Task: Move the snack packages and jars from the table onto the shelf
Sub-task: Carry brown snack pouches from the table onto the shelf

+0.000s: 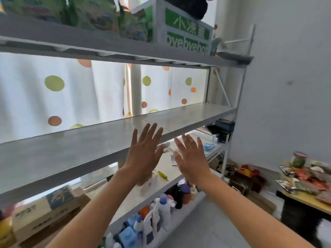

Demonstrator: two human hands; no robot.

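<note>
A grey metal shelf unit fills the view, and its middle board carries nothing. My left hand and my right hand are raised side by side in front of that board's front edge. Both have straight, spread fingers and hold nothing. At the far right a wooden table carries a blurred pile of snack packages. A glass jar with a red lid and green contents stands at the pile's back.
Green bags and a white-green box fill the top board. The lower boards hold cardboard boxes, small items and detergent bottles. A dotted curtain hangs behind. Grey floor lies between shelf and table.
</note>
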